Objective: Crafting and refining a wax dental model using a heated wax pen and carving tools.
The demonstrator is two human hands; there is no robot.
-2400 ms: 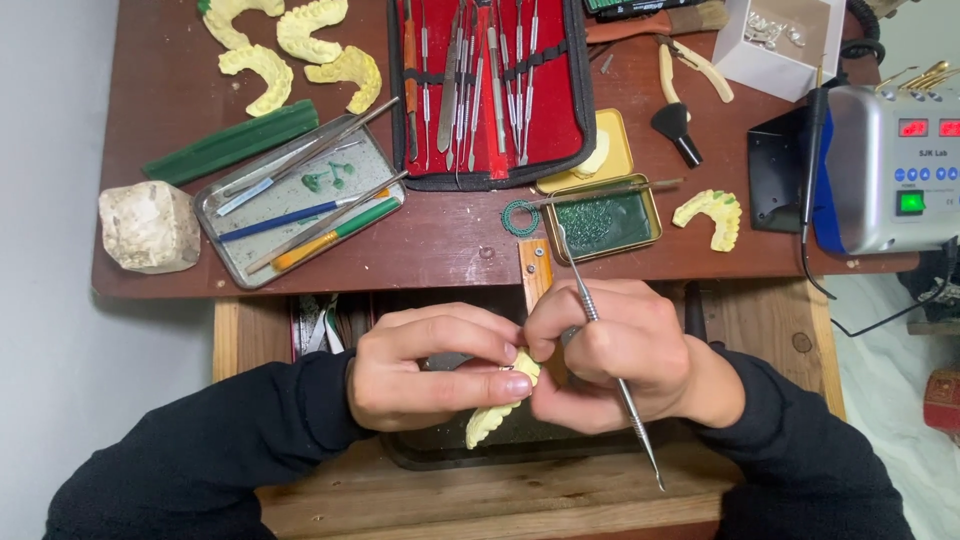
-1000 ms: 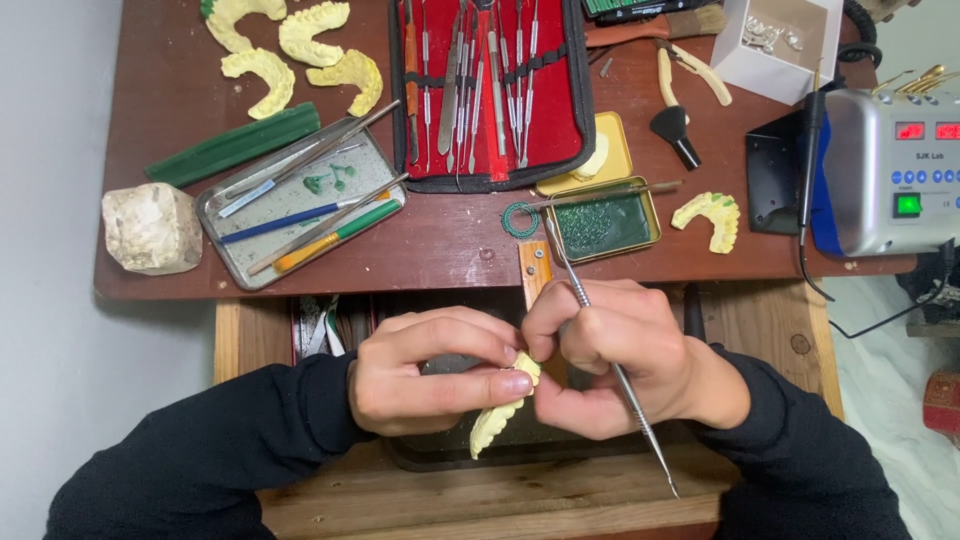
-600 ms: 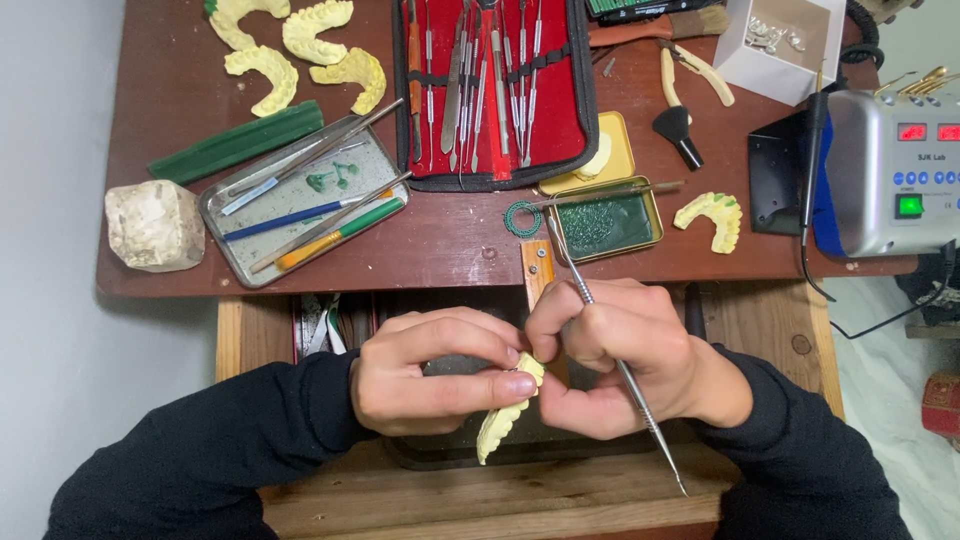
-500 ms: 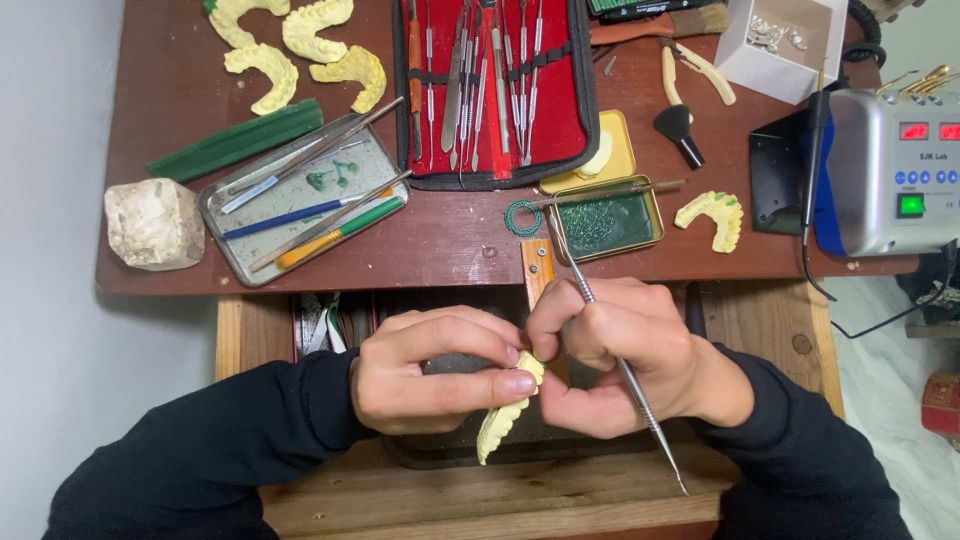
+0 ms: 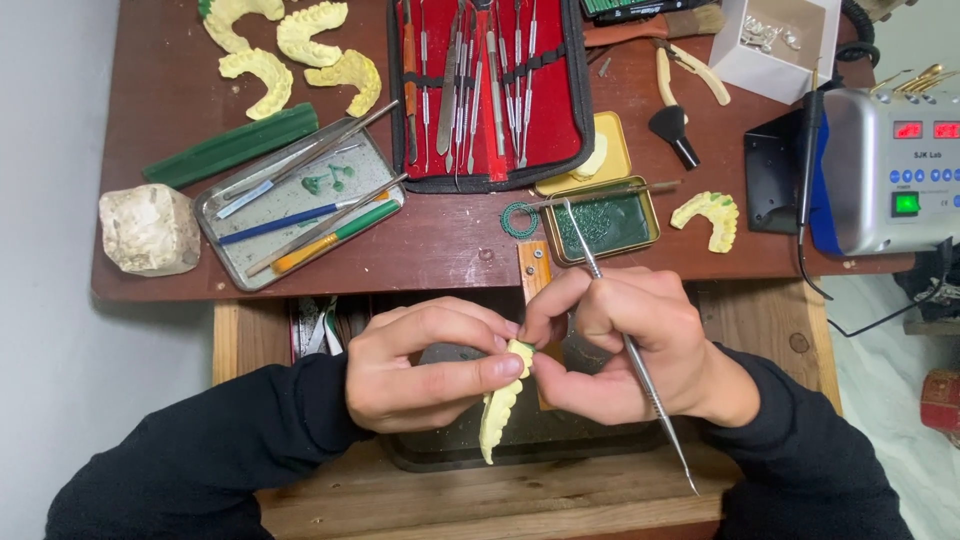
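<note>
Barely shifted: metal carving tool (image 5: 632, 355) tilts slightly steeper. I see left hand (image 5: 425, 365) pinching the yellow dental cast (image 5: 498, 405), right hand (image 5: 625, 345) pressed around tool (tip hidden), working beside that pinch.

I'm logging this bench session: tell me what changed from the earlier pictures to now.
Little changed. The right hand tipped its metal tool slightly, the lower end swinging a bit further right. The yellow dental cast, held by the left hand, hangs a little steeper. Both grips stayed as they were; nothing was let go. The red instrument case and metal tray did not move.
</note>
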